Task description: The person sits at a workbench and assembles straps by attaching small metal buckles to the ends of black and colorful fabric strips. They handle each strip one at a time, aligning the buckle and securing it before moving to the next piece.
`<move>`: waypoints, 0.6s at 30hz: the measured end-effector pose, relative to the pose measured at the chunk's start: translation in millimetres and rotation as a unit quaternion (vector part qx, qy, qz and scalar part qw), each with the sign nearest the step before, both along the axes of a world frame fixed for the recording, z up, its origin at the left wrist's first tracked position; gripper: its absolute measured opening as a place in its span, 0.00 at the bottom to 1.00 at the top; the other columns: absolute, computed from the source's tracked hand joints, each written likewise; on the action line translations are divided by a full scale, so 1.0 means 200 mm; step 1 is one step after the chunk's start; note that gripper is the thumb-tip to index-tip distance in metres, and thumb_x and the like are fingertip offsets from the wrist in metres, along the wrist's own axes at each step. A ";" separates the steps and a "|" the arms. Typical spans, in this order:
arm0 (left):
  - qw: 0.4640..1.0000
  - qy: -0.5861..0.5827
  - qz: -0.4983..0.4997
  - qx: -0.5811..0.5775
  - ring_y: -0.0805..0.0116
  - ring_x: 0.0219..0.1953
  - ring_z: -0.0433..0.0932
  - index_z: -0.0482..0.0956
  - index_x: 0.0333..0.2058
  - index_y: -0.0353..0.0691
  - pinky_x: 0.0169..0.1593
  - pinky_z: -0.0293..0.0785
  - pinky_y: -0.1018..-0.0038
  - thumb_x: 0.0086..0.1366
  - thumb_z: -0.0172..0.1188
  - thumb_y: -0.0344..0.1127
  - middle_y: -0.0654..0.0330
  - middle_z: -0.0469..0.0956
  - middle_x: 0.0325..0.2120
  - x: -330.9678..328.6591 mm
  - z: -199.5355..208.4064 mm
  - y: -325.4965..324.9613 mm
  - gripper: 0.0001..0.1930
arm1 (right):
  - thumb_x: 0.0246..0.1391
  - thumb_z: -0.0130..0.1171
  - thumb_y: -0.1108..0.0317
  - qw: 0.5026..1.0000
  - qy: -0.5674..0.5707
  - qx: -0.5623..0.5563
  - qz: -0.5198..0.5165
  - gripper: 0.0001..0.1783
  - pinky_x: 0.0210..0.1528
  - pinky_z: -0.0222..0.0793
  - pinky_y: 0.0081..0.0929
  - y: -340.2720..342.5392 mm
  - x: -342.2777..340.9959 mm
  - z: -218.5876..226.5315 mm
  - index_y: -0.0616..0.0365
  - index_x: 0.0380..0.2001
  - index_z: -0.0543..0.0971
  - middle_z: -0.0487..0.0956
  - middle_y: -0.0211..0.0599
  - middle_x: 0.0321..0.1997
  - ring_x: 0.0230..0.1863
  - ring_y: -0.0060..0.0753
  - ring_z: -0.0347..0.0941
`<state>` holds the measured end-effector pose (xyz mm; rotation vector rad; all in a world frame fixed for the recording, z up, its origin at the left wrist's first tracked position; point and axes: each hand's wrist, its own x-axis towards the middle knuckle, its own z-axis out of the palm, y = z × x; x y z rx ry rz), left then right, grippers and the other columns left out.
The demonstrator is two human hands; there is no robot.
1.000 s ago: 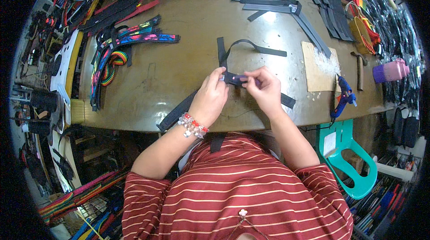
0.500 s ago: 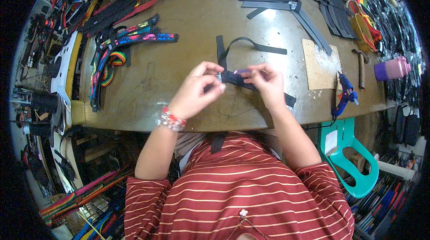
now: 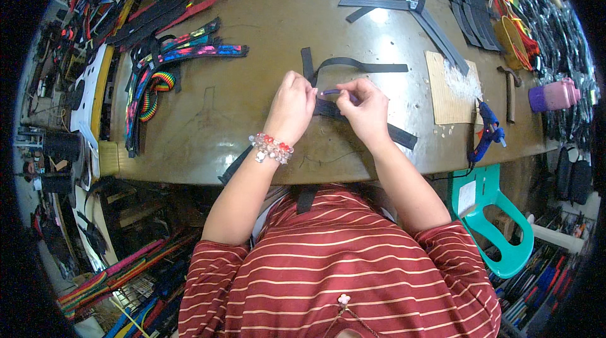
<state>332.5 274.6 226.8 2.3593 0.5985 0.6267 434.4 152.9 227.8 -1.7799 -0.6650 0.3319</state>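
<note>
Over the black webbing straps (image 3: 401, 135), my right hand (image 3: 367, 111) grips a slim purple pen-like tool (image 3: 331, 92), whose exact kind I cannot make out. Its tip points left, toward my left hand (image 3: 290, 107). The fingers of that hand are pinched together close to the tip; whatever is between them is hidden. One narrow black strap (image 3: 372, 68) curves away to the right beyond my hands, and a short strap end (image 3: 307, 60) sticks up beside it. Another black strap (image 3: 233, 166) shows past my left forearm, at the table's near edge.
Patterned straps (image 3: 202, 53) lie at the left of the brown table (image 3: 252, 41). Grey-black strips (image 3: 379, 2) rest at the back. On the right are cardboard (image 3: 442, 104), a blue glue gun (image 3: 486, 133), a hammer (image 3: 510, 88) and a pink-purple bottle (image 3: 555, 96). A green chair (image 3: 505, 205) stands below.
My left hand has turned and moved up and right, its fingers closing near the purple tool's tip. My right hand has shifted slightly up and left. A strap now shows past my left forearm.
</note>
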 end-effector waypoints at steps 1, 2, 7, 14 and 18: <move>1.000 -0.010 -0.007 -0.004 0.60 0.29 0.74 0.71 0.28 0.30 0.35 0.73 0.70 0.58 0.56 0.27 0.52 0.70 0.30 -0.01 0.00 0.01 0.06 | 0.40 0.59 0.73 1.000 -0.029 -0.010 -0.002 0.05 0.30 0.70 0.24 0.00 0.00 0.01 0.61 0.25 0.80 0.75 0.38 0.23 0.24 0.27 0.73; 1.000 -0.023 -0.009 -0.008 0.61 0.29 0.74 0.71 0.28 0.30 0.35 0.73 0.70 0.59 0.57 0.27 0.52 0.70 0.30 -0.02 -0.01 0.01 0.06 | 0.40 0.59 0.73 0.998 -0.052 -0.025 0.004 0.05 0.30 0.70 0.25 0.00 0.00 0.01 0.61 0.25 0.80 0.75 0.38 0.23 0.24 0.28 0.73; 0.999 -0.042 -0.012 -0.017 0.60 0.30 0.73 0.70 0.29 0.30 0.35 0.72 0.70 0.59 0.56 0.27 0.52 0.70 0.31 -0.02 -0.08 0.02 0.06 | 0.40 0.59 0.72 0.995 -0.090 -0.033 0.018 0.06 0.29 0.70 0.26 0.02 -0.02 0.03 0.61 0.25 0.80 0.75 0.39 0.23 0.24 0.30 0.73; 0.982 -0.107 -0.086 -0.131 0.62 0.36 0.73 0.73 0.29 0.35 0.41 0.71 0.70 0.61 0.54 0.29 0.56 0.72 0.33 -0.10 0.15 -0.03 0.04 | 0.50 0.57 0.71 0.987 0.131 0.092 0.019 0.09 0.28 0.70 0.21 -0.01 0.04 -0.02 0.63 0.34 0.79 0.77 0.35 0.25 0.25 0.22 0.72; 0.779 0.051 -0.526 -0.339 0.66 0.41 0.71 0.75 0.28 0.38 0.48 0.66 0.68 0.60 0.57 0.36 0.59 0.72 0.33 -0.25 0.26 -0.11 0.07 | 0.57 0.55 0.68 0.933 0.310 0.182 0.031 0.13 0.36 0.72 0.19 -0.02 0.11 -0.01 0.65 0.43 0.76 0.77 0.33 0.31 0.30 0.20 0.72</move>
